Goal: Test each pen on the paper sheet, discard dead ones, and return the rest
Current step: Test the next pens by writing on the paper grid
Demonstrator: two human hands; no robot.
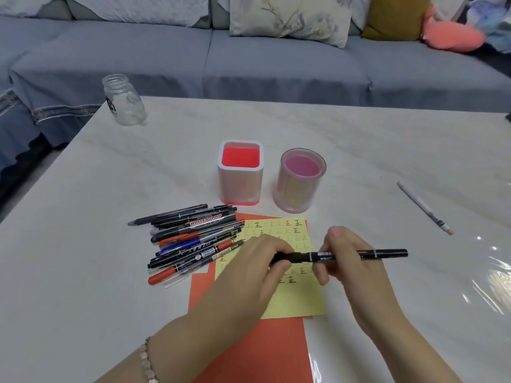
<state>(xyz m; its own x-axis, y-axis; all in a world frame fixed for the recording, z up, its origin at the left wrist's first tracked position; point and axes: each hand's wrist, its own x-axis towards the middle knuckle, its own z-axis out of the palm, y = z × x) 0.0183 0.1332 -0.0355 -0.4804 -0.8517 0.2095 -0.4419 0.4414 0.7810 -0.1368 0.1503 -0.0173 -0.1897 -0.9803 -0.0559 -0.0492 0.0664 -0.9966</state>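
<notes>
Holding: black marker [320, 255], level over the yellow paper sheet [296, 302]
Left grip [257, 261]: curled round its left end
Right grip [351, 261]: pinching its middle
Pen pile [193, 239]: on table [359, 161], overlapping sheet's left edge

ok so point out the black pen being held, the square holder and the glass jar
black pen [322, 255]: head view, labelled part of the barrel
square holder [239, 186]: head view, front wall
glass jar [125, 105]: head view, side of the body
</notes>
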